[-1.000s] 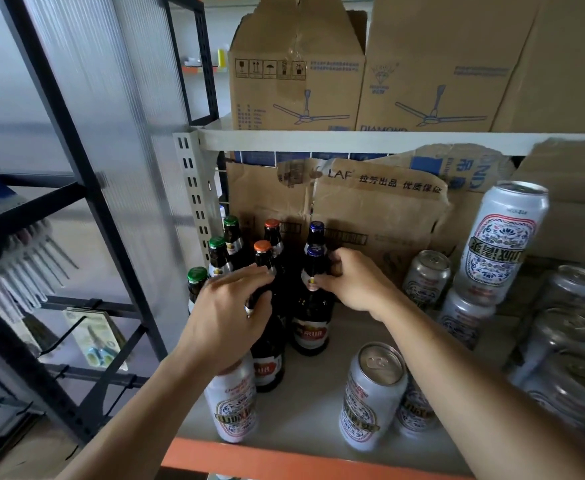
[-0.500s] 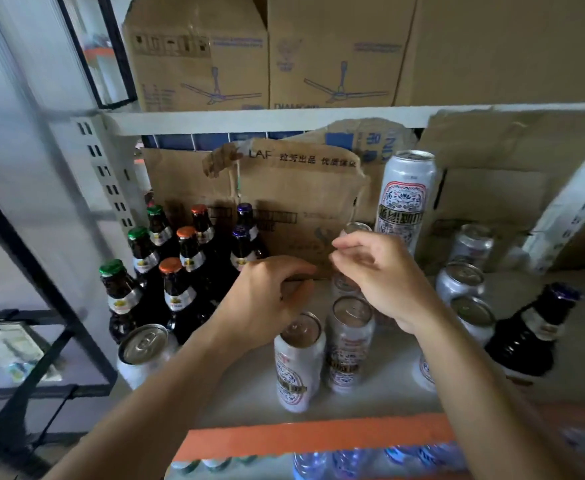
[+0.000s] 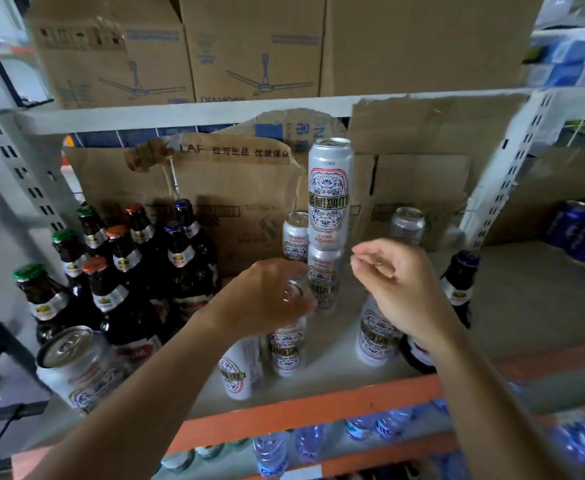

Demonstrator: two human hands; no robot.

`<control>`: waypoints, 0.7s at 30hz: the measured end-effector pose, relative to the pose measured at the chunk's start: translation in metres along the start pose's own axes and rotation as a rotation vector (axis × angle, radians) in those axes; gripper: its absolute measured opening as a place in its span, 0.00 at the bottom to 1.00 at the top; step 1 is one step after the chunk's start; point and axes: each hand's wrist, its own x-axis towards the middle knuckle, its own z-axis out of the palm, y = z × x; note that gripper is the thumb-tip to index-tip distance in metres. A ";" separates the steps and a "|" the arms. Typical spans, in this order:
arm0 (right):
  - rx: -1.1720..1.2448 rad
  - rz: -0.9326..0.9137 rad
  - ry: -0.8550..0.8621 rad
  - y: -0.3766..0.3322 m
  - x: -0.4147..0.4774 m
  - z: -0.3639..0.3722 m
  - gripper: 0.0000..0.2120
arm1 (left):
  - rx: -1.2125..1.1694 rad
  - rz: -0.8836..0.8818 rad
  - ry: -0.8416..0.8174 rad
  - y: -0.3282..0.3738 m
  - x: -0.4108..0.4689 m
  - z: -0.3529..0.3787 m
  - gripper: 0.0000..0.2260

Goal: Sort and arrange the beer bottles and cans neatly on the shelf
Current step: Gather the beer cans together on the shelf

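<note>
Beer can near the front edge of the shelf sits under the left hand, its grip curled round the top; the right hand hovers slack and empty. Thin-walled and slick, the can likely handles best held round the body.

Bottles left of cans on the shelf, cardboard behind.

Head view, close, facing shelf
</note>
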 end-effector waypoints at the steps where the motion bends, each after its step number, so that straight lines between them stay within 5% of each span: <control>1: 0.010 0.014 0.013 0.004 -0.004 -0.005 0.05 | 0.039 -0.038 -0.084 -0.001 0.002 0.002 0.21; 4: 0.031 0.021 0.066 0.014 -0.015 -0.020 0.04 | 0.183 -0.076 -0.205 -0.002 0.008 0.006 0.26; 8: 0.105 0.030 0.109 0.020 -0.024 -0.032 0.02 | 0.149 -0.108 -0.174 0.003 0.018 0.008 0.19; 14: 0.152 -0.012 0.218 0.023 -0.029 -0.043 0.10 | 0.109 -0.104 -0.133 0.015 0.034 0.016 0.20; 21: 0.068 0.051 0.367 0.038 -0.039 -0.055 0.06 | 0.095 -0.067 -0.133 0.025 0.056 0.032 0.22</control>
